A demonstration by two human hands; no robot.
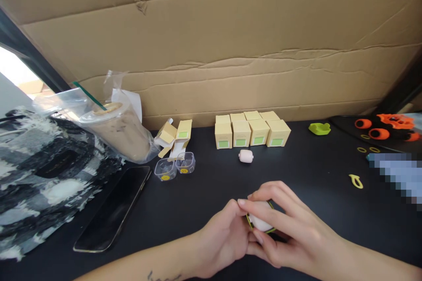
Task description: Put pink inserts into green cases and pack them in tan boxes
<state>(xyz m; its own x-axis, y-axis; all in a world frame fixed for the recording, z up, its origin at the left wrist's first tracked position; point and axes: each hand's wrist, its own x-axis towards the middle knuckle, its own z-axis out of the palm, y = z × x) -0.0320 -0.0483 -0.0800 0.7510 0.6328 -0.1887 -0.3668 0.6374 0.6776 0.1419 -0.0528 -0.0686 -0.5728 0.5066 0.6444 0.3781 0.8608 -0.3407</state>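
Observation:
Both my hands meet low in the middle of the black table. My right hand wraps its fingers over a small white rounded piece with a green-yellow rim. My left hand pinches the same piece from the left side. A small pale pink roller-shaped object lies on the table beyond my hands. Behind it stands a block of several small yellow boxes with green labels.
An iced drink in a plastic bag leans at the left beside a furry black-and-white bag. A phone, two clear small cups, opened yellow boxes, a green piece, a yellow clip and an orange toy lie around. Cardboard walls off the back.

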